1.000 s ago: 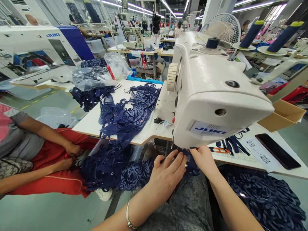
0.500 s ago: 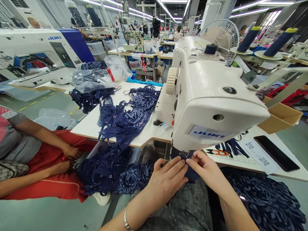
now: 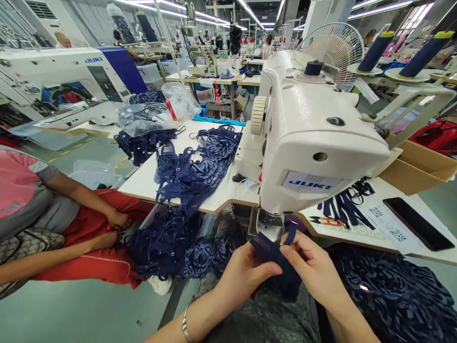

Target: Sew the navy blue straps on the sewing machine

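Both my hands hold a navy blue strap piece [image 3: 271,250] just below the head of a white JUKI sewing machine [image 3: 310,138]. My left hand [image 3: 246,274] pinches the fabric from the left. My right hand [image 3: 312,267] grips it from the right, with a short end of strap sticking up between the fingers. The needle plate [image 3: 266,221] of the machine shows right above my hands. More navy fabric hangs down over my lap.
A heap of navy straps [image 3: 193,171] lies on the white table [image 3: 143,183] and spills over its edge. A black phone [image 3: 417,228] and QR-code sheets lie at the right. A person in red trousers [image 3: 89,238] sits at the left. A fan [image 3: 333,45] stands behind.
My hands have drawn back from under the machine head toward me, bringing the navy strap piece out and lifting it into view.
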